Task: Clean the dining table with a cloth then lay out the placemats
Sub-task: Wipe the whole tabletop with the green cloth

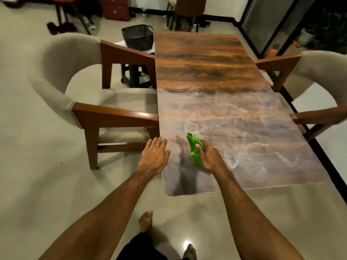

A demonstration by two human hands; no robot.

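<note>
Left hand [154, 154]: flat, fingers straight, lower centre-left.
Right hand [210, 158]: gripping crumpled bright-green cloth [194, 150], lower centre.
Long brown wood-grain dining table [216, 81]: beneath cloth; pale streaks across near half.
Dark woven basket [138, 37]: upper left.

Near the dining table's [206, 72] near-left corner, the right hand [211, 159] is covering part of the green cloth [193, 147]. The right edge is cutting off the beige armchair [323, 72]. The top edge is cropping the far chair [189, 6] and the red drawer unit [114, 8].
</note>
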